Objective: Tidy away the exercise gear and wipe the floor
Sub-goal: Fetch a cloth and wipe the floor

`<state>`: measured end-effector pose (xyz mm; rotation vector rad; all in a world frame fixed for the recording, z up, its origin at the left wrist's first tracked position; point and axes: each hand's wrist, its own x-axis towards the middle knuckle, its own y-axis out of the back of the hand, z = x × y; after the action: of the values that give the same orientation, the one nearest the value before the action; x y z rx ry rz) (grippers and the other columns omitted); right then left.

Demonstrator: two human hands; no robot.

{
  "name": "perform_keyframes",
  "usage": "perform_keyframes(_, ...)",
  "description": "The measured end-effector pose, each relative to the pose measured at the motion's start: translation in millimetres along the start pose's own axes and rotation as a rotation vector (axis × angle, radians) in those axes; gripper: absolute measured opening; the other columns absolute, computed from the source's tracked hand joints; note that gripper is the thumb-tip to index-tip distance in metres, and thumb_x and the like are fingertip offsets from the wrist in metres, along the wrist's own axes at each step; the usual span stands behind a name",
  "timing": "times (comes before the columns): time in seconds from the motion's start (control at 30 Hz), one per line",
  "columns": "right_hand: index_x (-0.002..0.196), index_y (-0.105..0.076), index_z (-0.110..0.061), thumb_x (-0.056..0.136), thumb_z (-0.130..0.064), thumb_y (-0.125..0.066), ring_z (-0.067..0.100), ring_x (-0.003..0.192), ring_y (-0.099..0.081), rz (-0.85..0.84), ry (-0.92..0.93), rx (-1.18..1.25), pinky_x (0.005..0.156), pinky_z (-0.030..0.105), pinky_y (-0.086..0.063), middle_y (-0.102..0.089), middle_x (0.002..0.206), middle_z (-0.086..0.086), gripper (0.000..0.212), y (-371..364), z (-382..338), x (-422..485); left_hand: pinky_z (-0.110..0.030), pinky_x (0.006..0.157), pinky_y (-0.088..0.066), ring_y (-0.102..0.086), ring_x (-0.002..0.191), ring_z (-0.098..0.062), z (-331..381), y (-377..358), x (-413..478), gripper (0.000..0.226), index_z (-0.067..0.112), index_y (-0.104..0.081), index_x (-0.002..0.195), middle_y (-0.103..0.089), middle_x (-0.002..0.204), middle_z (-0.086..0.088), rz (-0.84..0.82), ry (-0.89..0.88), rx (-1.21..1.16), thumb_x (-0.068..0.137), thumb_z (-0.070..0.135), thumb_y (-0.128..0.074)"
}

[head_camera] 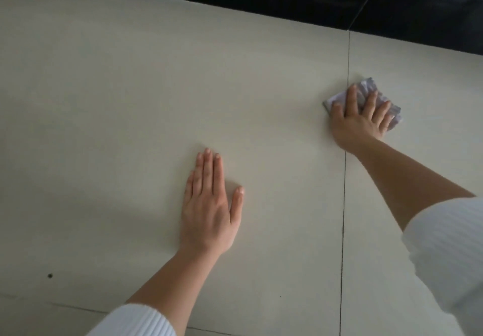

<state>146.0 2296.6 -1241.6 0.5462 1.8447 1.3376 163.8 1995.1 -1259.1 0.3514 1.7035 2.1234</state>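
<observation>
Head view: the crumpled cloth sits on the tiled floor, just beside the grout line. The right hand presses it with flat, spread fingers. The left hand lies flat on the floor, well apart. Best to push down evenly and wipe in neat rows.

Left arm: white ribbed knit left sleeve, fine lengthwise ribs, cuff ending short of the wrist | Right arm: white ribbed knit right sleeve, same ribbing, wider at cuff | left hand, right hand: bare, forearms uncovered
</observation>
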Motion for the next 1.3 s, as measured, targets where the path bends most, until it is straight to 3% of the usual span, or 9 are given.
perform_keyframes(0.2,0.151,0.004,-0.037,0.099,-0.054,-0.011,0.037,0.143,0.020,-0.017,0.317,-0.063,0.111,0.046,0.019,0.016,0.160,0.005,0.057,-19,-90,-17,-0.037,0.115,-0.018,-0.016,0.145,-0.023,1,1,0,0.070,0.002,-0.024,0.147,-0.021,0.155,-0.013,0.004,0.007,-0.008,0.093,0.046,-0.028)
perform_keyframes(0.37,0.150,-0.002,-0.041,0.099,-0.053,-0.017,0.032,0.145,0.017,-0.083,0.816,-0.228,0.115,0.043,0.016,0.011,0.161,0.003,0.054,-35,-138,-60,-0.036,0.115,-0.017,-0.018,0.144,-0.023,1,1,1,0.070,0.003,-0.025,0.147,-0.021,0.155,-0.013,0.012,0.013,-0.031,0.092,0.046,-0.030)
perform_keyframes(0.43,0.150,-0.002,-0.043,0.098,-0.056,-0.017,0.028,0.146,0.017,-0.146,0.933,-0.293,0.117,0.040,0.014,0.011,0.161,-0.001,0.056,-32,-136,-58,-0.037,0.115,-0.019,-0.020,0.144,-0.025,0,1,1,0.070,0.002,-0.027,0.146,-0.024,0.154,-0.014,0.025,0.003,-0.042,0.092,0.046,-0.032)
perform_keyframes(0.5,0.150,-0.004,-0.042,0.093,-0.064,-0.012,0.027,0.147,0.014,-0.155,0.859,-0.281,0.118,0.041,0.011,0.009,0.161,-0.001,0.061,-23,-122,-45,-0.038,0.114,-0.020,-0.021,0.143,-0.026,0,0,0,0.070,0.001,-0.028,0.145,-0.026,0.153,-0.015,0.038,0.000,-0.042,0.091,0.045,-0.033)
perform_keyframes(0.67,0.150,0.008,-0.041,0.096,-0.061,-0.011,0.029,0.145,0.019,-0.103,0.365,-0.180,0.115,0.041,0.014,0.017,0.160,0.001,0.060,2,-29,-22,-0.037,0.114,-0.017,-0.020,0.143,-0.027,0,-1,1,0.070,0.001,-0.027,0.146,-0.025,0.154,-0.015,0.032,0.002,-0.020,0.091,0.045,-0.032)
perform_keyframes(0.83,0.150,0.008,-0.039,0.097,-0.058,-0.014,0.030,0.145,0.019,-0.088,0.114,-0.083,0.115,0.041,0.014,0.019,0.159,0.002,0.061,-2,40,-79,-0.038,0.114,-0.014,-0.019,0.143,-0.029,3,0,2,0.070,0.000,-0.026,0.145,-0.023,0.154,-0.018,0.014,-0.013,0.001,0.091,0.044,-0.029)
perform_keyframes(1.1,0.149,0.009,-0.041,0.099,-0.053,-0.015,0.029,0.140,0.032,-0.170,0.233,-0.065,0.116,0.044,0.018,0.025,0.156,0.000,0.056,-56,9,-247,-0.044,0.112,-0.019,-0.018,0.143,-0.033,6,6,0,0.071,-0.002,-0.023,0.145,-0.021,0.154,-0.021,-0.017,-0.018,-0.026,0.089,0.041,-0.032)
perform_keyframes(1.2,0.150,-0.002,-0.041,0.099,-0.052,-0.021,0.030,0.143,0.023,-0.209,0.376,-0.102,0.113,0.043,0.018,0.016,0.158,-0.002,0.056,-68,15,-290,-0.045,0.111,-0.021,-0.019,0.142,-0.034,7,9,-1,0.071,-0.002,-0.023,0.145,-0.021,0.153,-0.022,-0.016,-0.016,-0.068,0.088,0.041,-0.033)
perform_keyframes(1.3,0.147,0.003,-0.044,0.094,-0.052,-0.008,0.026,0.143,0.018,-0.209,0.358,-0.170,0.116,0.043,0.011,0.013,0.157,-0.003,0.055,-57,55,-293,-0.046,0.111,-0.020,-0.018,0.142,-0.035,4,7,-1,0.071,-0.002,-0.022,0.145,-0.020,0.153,-0.022,-0.017,-0.024,-0.069,0.089,0.041,-0.033)
